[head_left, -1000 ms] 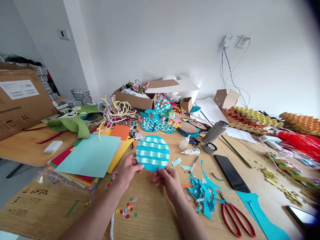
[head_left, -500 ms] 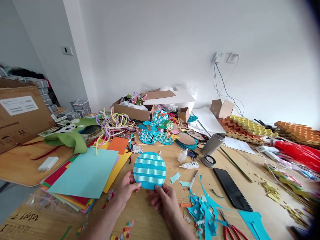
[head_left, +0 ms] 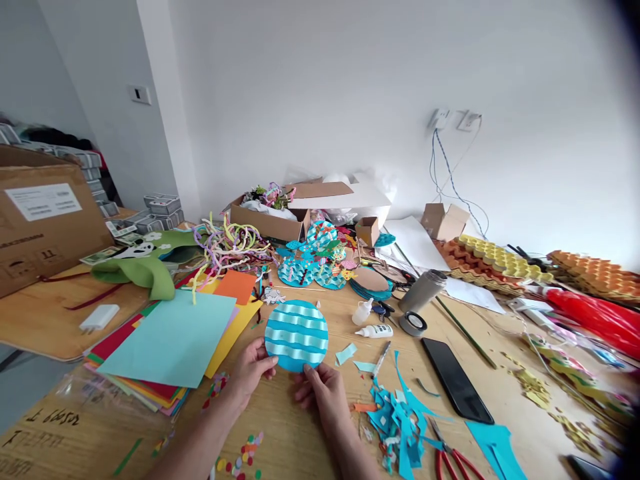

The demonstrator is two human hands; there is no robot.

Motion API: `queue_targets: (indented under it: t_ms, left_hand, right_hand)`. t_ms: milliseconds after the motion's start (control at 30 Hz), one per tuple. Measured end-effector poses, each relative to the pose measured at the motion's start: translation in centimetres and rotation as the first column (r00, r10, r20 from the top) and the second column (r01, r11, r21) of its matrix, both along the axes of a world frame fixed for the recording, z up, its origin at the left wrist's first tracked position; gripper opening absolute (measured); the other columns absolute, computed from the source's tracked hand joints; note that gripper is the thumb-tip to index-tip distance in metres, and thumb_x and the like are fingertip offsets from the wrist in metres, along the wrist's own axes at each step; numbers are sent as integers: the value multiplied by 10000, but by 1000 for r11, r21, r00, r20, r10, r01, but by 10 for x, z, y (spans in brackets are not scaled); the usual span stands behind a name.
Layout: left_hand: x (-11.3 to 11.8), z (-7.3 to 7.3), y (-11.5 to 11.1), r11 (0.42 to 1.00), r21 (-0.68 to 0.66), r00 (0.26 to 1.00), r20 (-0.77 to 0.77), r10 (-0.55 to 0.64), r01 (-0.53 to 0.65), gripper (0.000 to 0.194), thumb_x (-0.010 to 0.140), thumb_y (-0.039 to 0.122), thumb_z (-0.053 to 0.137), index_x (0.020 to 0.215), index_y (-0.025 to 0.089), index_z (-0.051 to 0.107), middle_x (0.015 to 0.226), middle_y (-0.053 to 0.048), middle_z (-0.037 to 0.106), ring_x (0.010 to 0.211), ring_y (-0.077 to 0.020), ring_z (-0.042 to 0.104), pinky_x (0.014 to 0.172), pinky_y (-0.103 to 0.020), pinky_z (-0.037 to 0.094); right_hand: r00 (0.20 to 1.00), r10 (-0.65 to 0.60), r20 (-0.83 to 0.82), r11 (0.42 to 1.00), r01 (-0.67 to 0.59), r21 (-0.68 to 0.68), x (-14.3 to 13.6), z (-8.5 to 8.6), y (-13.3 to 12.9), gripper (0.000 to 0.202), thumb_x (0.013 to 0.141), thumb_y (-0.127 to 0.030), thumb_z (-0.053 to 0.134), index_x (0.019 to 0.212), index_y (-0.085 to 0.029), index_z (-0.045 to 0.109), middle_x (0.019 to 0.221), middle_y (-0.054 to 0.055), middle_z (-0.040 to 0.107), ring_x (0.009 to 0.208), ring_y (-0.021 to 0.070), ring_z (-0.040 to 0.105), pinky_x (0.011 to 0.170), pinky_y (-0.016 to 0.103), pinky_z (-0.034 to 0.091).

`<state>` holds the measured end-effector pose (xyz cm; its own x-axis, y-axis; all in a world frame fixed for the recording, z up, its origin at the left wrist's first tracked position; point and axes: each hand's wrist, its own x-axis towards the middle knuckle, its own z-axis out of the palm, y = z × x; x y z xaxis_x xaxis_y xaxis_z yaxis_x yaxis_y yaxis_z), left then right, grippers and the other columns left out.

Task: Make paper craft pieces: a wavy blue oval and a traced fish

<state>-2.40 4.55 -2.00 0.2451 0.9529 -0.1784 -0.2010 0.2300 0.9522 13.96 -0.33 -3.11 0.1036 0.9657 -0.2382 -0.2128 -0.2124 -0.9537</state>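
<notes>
A round blue disc (head_left: 297,335) with wavy pale-aqua strips across it is held up above the table, tilted toward me. My left hand (head_left: 253,369) pinches its lower left edge, thumb on the front. At the lower right edge, my right hand (head_left: 320,389) grips it with the thumb on the front and the other fingers curled underneath. Two white glue bottles, one upright (head_left: 363,311) and one lying down (head_left: 375,331), are right of the disc, with a silver pen (head_left: 381,359) nearby. Behind the disc, decorated blue pieces (head_left: 315,260) form a cluster.
Coloured paper sheets (head_left: 173,343) are stacked at left, below tangled pipe cleaners (head_left: 233,243). On the right are a black phone (head_left: 456,379), a metal cylinder (head_left: 424,290), blue scraps (head_left: 400,423) and red-handled pliers (head_left: 450,457). Boxes and egg trays (head_left: 500,259) stand toward the wall.
The view has shifted slightly, so most items on the table appear a little displaced. Both hands still hold the disc, which sits slightly higher and further left in the picture.
</notes>
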Motion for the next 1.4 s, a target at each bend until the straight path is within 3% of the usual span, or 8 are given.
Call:
queue_targets:
  t_ms: [267, 500, 667, 833, 1100, 1400]
  left_hand:
    - [6, -2, -2, 999, 43, 1000, 20, 21, -22, 264, 624, 215, 715, 835, 179, 560, 654, 29, 626, 554, -110, 536, 523, -223, 401]
    - [9, -4, -2, 998, 48, 999, 26, 31, -32, 344, 591, 152, 715, 891, 177, 549, 845, -41, 693, 792, -184, 626, 740, -309, 473]
    - [8, -14, 0, 997, 63, 997, -60, 56, -52, 387, 594, 165, 713, 939, 172, 538, 841, -41, 691, 782, -188, 622, 726, -307, 466]
    - [8, -19, 1, 998, 55, 998, -53, 38, -35, 452, 593, 163, 696, 1011, 170, 522, 876, -48, 694, 823, -211, 635, 754, -328, 475]
    - [8, -13, 1, 999, 20, 989, -141, 49, -47, 487, 608, 207, 716, 1050, 178, 515, 925, -52, 692, 793, -192, 640, 735, -316, 477]
    - [6, -16, 1, 998, 62, 993, -116, 26, -19, 434, 634, 182, 697, 1035, 174, 532, 913, -54, 697, 831, -201, 642, 748, -313, 482]
  right_hand:
    - [993, -61, 103, 998, 64, -27, -7, 7, -2, 555, 537, -682, 721, 627, -155, 571, 461, 48, 628, 353, 140, 562, 348, 214, 419]
    - [986, -90, 138, 993, 99, -58, -10, 3, 0, 560, 509, -702, 712, 594, -181, 525, 423, 33, 600, 336, 144, 551, 327, 212, 388]
    - [984, -95, 149, 994, 103, -48, -12, 3, 1, 542, 522, -687, 703, 597, -195, 487, 405, 16, 584, 320, 135, 531, 316, 207, 377]
    - [982, -88, 167, 989, 105, -100, -11, 2, 2, 527, 554, -683, 671, 601, -202, 461, 376, -2, 557, 299, 127, 510, 298, 193, 352]
    - [985, -46, 167, 993, 63, -96, -9, 2, 1, 460, 635, -618, 656, 636, -196, 473, 407, -4, 575, 326, 128, 527, 321, 197, 379]
    - [982, -64, 175, 993, 81, -89, -11, -2, 2, 507, 603, -667, 654, 643, -194, 477, 402, -9, 565, 328, 125, 521, 316, 194, 373]
